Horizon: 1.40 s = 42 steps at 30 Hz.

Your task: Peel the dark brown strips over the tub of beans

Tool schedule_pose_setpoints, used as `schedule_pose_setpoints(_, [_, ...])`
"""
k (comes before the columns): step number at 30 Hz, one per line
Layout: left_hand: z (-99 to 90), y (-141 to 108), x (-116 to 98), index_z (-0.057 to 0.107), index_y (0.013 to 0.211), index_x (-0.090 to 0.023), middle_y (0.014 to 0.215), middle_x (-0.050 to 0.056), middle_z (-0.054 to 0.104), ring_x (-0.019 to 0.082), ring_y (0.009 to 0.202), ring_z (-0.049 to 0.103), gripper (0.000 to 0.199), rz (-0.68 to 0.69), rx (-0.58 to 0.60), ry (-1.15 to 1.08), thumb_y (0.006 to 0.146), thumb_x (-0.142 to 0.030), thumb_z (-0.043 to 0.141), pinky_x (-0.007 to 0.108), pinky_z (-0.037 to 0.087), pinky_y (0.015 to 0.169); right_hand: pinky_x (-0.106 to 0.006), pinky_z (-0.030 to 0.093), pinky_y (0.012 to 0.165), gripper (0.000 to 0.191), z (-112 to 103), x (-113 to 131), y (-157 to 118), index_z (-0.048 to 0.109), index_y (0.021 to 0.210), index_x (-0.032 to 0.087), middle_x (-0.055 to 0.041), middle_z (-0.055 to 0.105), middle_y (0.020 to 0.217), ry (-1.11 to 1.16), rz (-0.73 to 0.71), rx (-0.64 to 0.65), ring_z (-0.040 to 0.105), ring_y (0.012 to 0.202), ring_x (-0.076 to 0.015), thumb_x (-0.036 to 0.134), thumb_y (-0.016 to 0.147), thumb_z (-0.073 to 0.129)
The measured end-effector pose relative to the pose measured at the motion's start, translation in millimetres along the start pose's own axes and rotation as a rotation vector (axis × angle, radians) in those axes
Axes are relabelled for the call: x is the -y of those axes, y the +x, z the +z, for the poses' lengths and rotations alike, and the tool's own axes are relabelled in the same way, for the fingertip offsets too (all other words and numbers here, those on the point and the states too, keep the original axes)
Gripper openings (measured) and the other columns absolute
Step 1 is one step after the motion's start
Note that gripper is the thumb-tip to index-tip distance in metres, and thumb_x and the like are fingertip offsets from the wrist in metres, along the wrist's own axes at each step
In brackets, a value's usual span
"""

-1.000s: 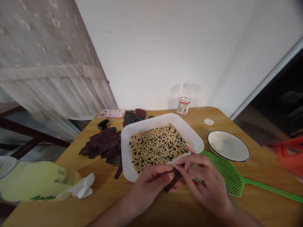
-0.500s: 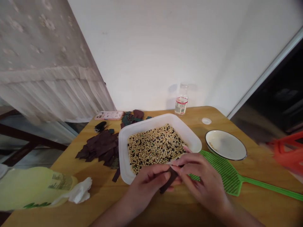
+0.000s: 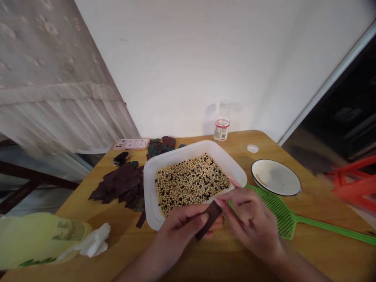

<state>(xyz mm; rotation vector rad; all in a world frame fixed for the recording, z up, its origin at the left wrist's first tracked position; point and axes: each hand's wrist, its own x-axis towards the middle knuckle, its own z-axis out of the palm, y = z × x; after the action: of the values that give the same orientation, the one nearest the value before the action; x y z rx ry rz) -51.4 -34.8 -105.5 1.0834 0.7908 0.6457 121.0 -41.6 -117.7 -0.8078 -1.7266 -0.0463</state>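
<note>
My left hand grips a dark brown strip between thumb and fingers, in front of the white tub. My right hand pinches at the strip's upper end with thumb and forefinger. The white plastic tub holds many small beads, mostly cream and black. Left of the tub lies a pile of dark brown pieces. Behind it are green and brown scraps. Anything small between my right fingertips is hidden.
A green fly swatter and a white dark-rimmed plate lie to the right. A clear bottle stands near the wall, its white cap beside the plate. A phone, black key and yellow bottle are left.
My right fingers have shifted slightly at the strip's upper end, and more of the strip shows. The view has moved a little, so objects appear shifted left.
</note>
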Motion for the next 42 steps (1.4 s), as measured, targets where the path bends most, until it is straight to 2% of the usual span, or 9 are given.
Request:
schedule_pose_setpoints(3, [-1.0,0,1,0.077,0.094,-0.024,0.077,0.001,0.069,0.014,0.072,0.059,0.028,0.001,0.004,-0.004,0.08,-0.046,0.066,0.027,0.047,0.073,-0.041,0.055,0.097,0.03,0,0,-2,0.042,0.067,0.022,0.0058,0.06,0.068,0.05,-0.016,0.043,0.067,0.064,-0.0095,0.001,0.079,0.059])
schedule_pose_setpoints(14, [-2.5,0,-2,0.074,0.101,-0.031,0.095,0.001,0.075,0.017,0.092,0.066,0.024,-0.037,0.002,-0.128,0.081,-0.041,0.068,0.029,0.049,0.082,-0.034,0.055,0.097,0.032,1,0,-1,0.042,0.067,0.023,0.0055,0.064,0.068,-0.008,0.005,-0.008,0.069,0.065,-0.0095,0.0,0.08,0.058])
schedule_pose_setpoints(18, [-2.3,0,-2,0.076,0.097,-0.029,0.084,0.0,0.075,0.013,0.08,0.067,0.023,-0.004,-0.008,-0.123,0.078,-0.042,0.07,0.024,0.05,0.075,-0.037,0.056,0.096,0.025,1,0,-3,0.047,0.071,0.021,0.0051,0.063,0.067,0.018,-0.039,0.058,0.068,0.066,-0.0096,0.003,0.081,0.06])
schedule_pose_setpoints(22, [-1.8,1,-3,0.075,0.099,-0.032,0.087,0.0,0.075,0.015,0.085,0.068,0.024,0.006,-0.014,-0.155,0.078,-0.042,0.07,0.026,0.051,0.079,-0.036,0.057,0.094,0.029,1,1,-4,0.045,0.069,0.021,0.0034,0.066,0.069,-0.001,-0.014,0.018,0.067,0.063,-0.0091,-0.001,0.079,0.06])
schedule_pose_setpoints(26, [-1.0,1,-3,0.077,0.095,-0.029,0.083,0.001,0.076,0.014,0.078,0.068,0.024,0.013,-0.04,-0.169,0.076,-0.043,0.073,0.025,0.052,0.076,-0.039,0.057,0.093,0.025,0,-1,-4,0.048,0.071,0.021,0.0039,0.065,0.067,-0.007,-0.051,0.069,0.067,0.063,-0.0099,0.002,0.08,0.06])
schedule_pose_setpoints(30, [-1.1,-1,-3,0.075,0.1,-0.029,0.095,0.004,0.077,0.021,0.097,0.069,0.029,-0.023,-0.064,-0.161,0.076,-0.045,0.072,0.03,0.052,0.082,-0.036,0.058,0.092,0.034,-7,-4,5,0.041,0.065,0.023,0.0048,0.064,0.069,-0.025,0.011,-0.071,0.069,0.064,-0.0101,-0.001,0.077,0.061])
schedule_pose_setpoints(33, [-0.4,-2,-5,0.075,0.098,-0.026,0.096,0.005,0.076,0.022,0.096,0.069,0.032,-0.015,-0.065,-0.123,0.075,-0.048,0.071,0.031,0.051,0.082,-0.036,0.057,0.093,0.037,-10,-3,9,0.037,0.063,0.022,0.0072,0.059,0.066,0.041,0.071,-0.125,0.071,0.066,-0.0104,-0.003,0.075,0.061])
schedule_pose_setpoints(37, [3.9,-3,-9,0.068,0.1,-0.023,0.091,0.004,0.076,0.02,0.091,0.07,0.035,-0.001,-0.09,-0.059,0.075,-0.048,0.071,0.032,0.051,0.082,-0.041,0.057,0.092,0.038,-7,-2,8,0.034,0.062,0.021,0.0079,0.051,0.065,0.236,0.181,-0.066,0.07,0.069,-0.0109,-0.003,0.076,0.06])
schedule_pose_setpoints(42, [7.6,-7,-14,0.058,0.084,-0.02,0.077,0.001,0.071,0.017,0.075,0.07,0.035,0.029,-0.142,0.04,0.074,-0.051,0.071,0.027,0.052,0.069,-0.04,0.061,0.085,0.036,-6,-5,6,0.035,0.065,0.022,0.0068,0.047,0.067,0.426,0.277,0.059,0.067,0.072,-0.0105,-0.002,0.079,0.058])
